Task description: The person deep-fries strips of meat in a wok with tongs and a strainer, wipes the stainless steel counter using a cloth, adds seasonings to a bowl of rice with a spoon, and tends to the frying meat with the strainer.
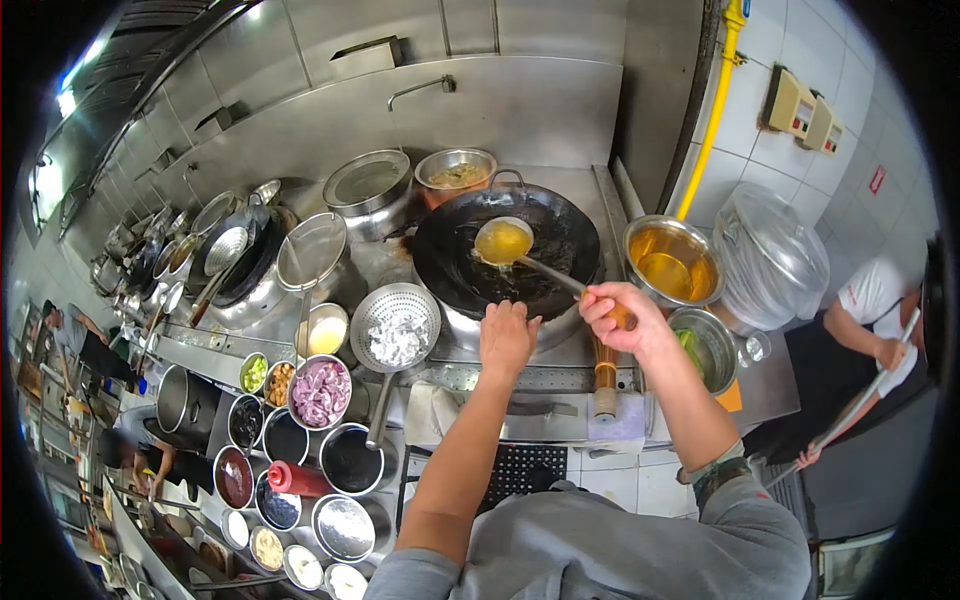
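A ladle [550, 270] is in my right hand [628, 318], whose fingers wrap its wooden handle end. Its bowl holds yellow liquid [503, 241], which looks like oil, above the dark wok [565, 225]. Dark, shiny liquid coats the inside of the wok. At the near edge of the wok, my left hand [508, 340] is bent over the rim, its fingers closed there; the grip itself is partly hidden. A bamboo brush [605, 375] stands below my right hand, on the stove's front ledge.
Right of the wok are an oil pot [675, 262], a bowl with greens [705, 345] and clear plastic lids [770, 255]. To the left are a perforated strainer [398, 330], chopped onions [321, 393], a red squeeze bottle [298, 479] and several sauce pots. A person [880, 330] holds a pole at far right.
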The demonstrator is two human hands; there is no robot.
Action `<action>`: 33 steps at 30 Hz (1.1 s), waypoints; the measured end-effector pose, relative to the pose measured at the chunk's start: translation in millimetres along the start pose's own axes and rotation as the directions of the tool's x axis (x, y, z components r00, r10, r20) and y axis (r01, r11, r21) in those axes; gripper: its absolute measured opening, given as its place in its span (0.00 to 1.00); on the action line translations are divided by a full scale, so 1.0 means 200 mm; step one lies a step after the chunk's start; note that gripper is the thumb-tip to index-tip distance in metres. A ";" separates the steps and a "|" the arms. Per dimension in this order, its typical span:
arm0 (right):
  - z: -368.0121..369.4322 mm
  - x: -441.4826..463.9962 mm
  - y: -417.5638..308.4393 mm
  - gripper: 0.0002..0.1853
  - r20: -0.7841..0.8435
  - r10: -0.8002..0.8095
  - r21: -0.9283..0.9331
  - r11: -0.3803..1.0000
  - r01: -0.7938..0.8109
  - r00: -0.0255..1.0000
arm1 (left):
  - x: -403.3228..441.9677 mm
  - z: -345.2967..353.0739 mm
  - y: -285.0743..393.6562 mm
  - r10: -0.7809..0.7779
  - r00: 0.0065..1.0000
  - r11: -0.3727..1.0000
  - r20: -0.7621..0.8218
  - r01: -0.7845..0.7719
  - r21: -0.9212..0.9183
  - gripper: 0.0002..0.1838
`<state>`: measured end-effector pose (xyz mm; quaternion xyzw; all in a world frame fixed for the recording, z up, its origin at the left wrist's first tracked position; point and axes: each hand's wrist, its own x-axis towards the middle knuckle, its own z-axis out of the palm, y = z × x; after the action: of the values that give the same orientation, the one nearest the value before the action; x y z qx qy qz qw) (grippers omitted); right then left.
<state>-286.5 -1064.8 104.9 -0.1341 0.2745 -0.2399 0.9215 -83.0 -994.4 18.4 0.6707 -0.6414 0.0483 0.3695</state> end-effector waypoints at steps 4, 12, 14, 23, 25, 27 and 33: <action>0.09 -0.04 -0.04 0.05 0.011 -0.067 -0.082 0.994 0.068 0.998 | -0.01 0.00 -0.01 -0.010 1.000 1.000 0.013 0.010 -0.010 0.12; 0.24 -0.16 -0.08 0.21 -0.053 -0.378 -0.589 0.760 0.276 0.924 | 0.01 0.01 -0.03 0.012 1.000 0.999 -0.027 -0.013 -0.044 0.12; 0.24 -0.18 -0.09 0.29 -0.061 -0.417 -0.709 0.657 0.255 0.907 | 0.02 0.01 -0.04 0.010 1.000 0.999 -0.013 -0.011 -0.049 0.12; 0.03 -0.10 0.00 0.31 -0.025 -0.602 -0.999 -0.014 -0.041 0.798 | 0.02 0.04 -0.06 0.023 1.000 1.000 -0.001 -0.022 0.010 0.13; -0.07 -0.02 0.04 0.31 0.003 -0.649 -0.978 -0.160 -0.132 0.761 | 0.02 0.04 -0.06 0.016 0.999 1.000 -0.036 -0.017 -0.022 0.12; -0.07 0.00 0.09 0.31 -0.100 -0.607 -0.995 0.049 -0.088 0.788 | 0.02 0.04 -0.05 0.016 0.999 0.999 -0.040 -0.017 -0.032 0.12; 0.00 0.01 0.06 0.05 -0.145 -0.218 -0.501 0.857 0.118 0.965 | 0.03 0.02 -0.03 0.003 1.000 1.000 -0.002 -0.003 -0.005 0.12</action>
<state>-280.3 -1055.9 98.6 -0.3615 0.4028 -0.2548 0.8014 -78.7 -1001.7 15.8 0.6688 -0.6420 0.0478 0.3719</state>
